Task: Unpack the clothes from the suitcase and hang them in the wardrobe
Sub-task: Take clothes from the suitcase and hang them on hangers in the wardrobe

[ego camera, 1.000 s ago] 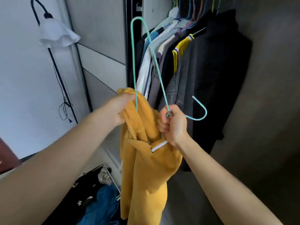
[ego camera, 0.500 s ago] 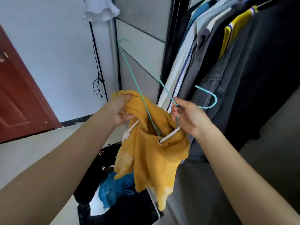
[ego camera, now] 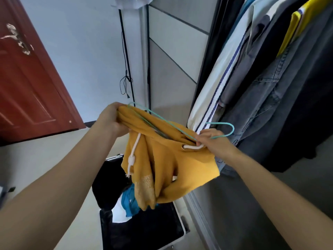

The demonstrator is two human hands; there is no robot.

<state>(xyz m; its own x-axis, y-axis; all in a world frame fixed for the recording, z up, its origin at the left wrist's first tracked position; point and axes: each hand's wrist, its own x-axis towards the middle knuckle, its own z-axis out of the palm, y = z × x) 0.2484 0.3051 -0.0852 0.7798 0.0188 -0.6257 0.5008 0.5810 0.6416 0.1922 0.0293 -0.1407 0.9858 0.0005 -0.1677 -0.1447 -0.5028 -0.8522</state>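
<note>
a: what do the hands hold?
b: left hand [ego camera: 111,120] clenches the yellow hoodie [ego camera: 167,165] at ten o'clock; right hand [ego camera: 214,143] pinches the teal hanger [ego camera: 180,129] at three.
a: and the suitcase [ego camera: 144,231]?
b: open, at six, below the hoodie.

No readable text here

You will find no legible words, labels, brands, numbers or signs on anything in this head view.

left hand [ego camera: 112,118] grips yellow hoodie [ego camera: 162,159] | right hand [ego camera: 214,141] pinches teal hanger [ego camera: 180,129] | suitcase [ego camera: 144,230] below
</note>
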